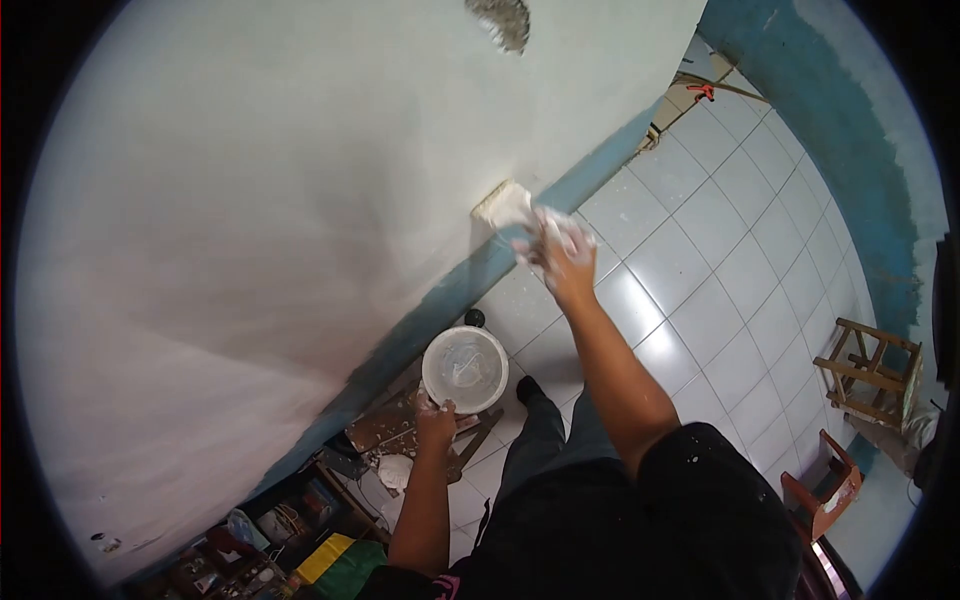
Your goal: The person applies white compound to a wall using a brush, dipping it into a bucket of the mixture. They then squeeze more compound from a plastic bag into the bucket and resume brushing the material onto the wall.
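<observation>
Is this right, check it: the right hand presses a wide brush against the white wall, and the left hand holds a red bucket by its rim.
One detail is wrong: the bucket is white, not red, as the head view shows. The rest stands: the right hand presses a wide brush against the white wall, and the left hand holds the bucket by its rim.

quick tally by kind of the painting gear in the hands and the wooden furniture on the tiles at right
Brushes: 1, the wide brush in the right hand, against the wall
Buckets: 1, the white bucket gripped by the left hand
Wooden stools: 1, the stool
Wooden chairs: 1, the reddish chair
Total: 4
</observation>
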Tool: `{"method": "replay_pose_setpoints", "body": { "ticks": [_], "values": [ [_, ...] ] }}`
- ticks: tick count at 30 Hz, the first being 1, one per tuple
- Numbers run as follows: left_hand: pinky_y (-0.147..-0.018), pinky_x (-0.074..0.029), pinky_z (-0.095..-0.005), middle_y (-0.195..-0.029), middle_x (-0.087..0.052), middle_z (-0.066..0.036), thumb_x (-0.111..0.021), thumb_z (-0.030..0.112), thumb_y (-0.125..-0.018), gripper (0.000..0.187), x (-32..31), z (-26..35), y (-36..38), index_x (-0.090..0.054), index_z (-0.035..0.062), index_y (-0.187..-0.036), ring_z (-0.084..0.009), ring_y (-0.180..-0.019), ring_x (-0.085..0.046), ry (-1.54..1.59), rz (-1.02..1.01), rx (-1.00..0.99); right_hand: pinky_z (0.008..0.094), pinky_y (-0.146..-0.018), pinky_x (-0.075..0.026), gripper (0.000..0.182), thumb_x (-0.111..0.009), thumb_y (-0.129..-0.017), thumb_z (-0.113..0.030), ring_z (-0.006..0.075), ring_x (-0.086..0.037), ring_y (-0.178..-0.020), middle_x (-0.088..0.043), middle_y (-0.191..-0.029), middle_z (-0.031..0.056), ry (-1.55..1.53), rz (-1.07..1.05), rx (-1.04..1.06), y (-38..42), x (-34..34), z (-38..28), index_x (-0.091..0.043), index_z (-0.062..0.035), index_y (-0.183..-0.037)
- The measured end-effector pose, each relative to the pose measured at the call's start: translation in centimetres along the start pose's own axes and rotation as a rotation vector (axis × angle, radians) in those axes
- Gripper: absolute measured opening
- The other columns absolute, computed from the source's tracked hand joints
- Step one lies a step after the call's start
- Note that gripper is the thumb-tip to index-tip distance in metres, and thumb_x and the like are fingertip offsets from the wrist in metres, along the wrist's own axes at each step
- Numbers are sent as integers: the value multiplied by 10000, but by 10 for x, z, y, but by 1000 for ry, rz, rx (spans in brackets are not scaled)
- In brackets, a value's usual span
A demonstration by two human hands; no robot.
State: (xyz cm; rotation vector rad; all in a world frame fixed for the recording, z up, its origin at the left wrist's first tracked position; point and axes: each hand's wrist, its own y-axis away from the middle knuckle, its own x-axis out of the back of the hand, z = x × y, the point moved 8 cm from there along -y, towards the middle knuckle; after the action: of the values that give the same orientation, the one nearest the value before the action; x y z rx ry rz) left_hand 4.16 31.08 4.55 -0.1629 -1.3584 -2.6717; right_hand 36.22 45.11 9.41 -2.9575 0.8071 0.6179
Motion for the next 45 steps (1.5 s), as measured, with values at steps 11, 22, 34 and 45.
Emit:
{"method": "replay_pose_setpoints", "body": {
  "ticks": [11,22,34,45],
  "values": [
    [-562,-589,-324,-1190,-422,-202,-337,-61,-846,549,-67,42,6,-130,96,-1329,-284,-794,-630,73,49,-109,306,-579,-531,326,-535,-878,-215,254,-641,-727,-600,-908,155,-134,3,-322,-57,20,6,-514,38,-1083],
    [-562,-585,-305,-1179,-447,-179,-376,-52,-843,550,-105,61,18,-155,97,-1325,-268,-804,-630,94,111,-147,267,-526,-519,294,-554,-867,-192,232,-648,-701,-611,-966,159,-90,-31,-365,-72,54,31,-543,47,-1039],
    [-587,-586,-305,-1222,-419,-174,-381,-61,-830,595,-118,48,41,-124,95,-1343,-258,-802,-632,53,47,-146,267,-558,-514,303,-520,-844,-157,241,-654,-738,-625,-941,168,221,-785,-428,23,53,-106,-536,34,-1079],
    [-604,-560,-265,-1251,-376,-167,-456,-60,-782,689,-120,45,76,-96,27,-1363,-225,-982,-534,130,-94,-422,416,-714,-500,273,-579,-696,-181,371,-614,-749,-615,-795,240,1454,-1048,-36,103,-29,-35,-634,5,-888]
  ]
}}
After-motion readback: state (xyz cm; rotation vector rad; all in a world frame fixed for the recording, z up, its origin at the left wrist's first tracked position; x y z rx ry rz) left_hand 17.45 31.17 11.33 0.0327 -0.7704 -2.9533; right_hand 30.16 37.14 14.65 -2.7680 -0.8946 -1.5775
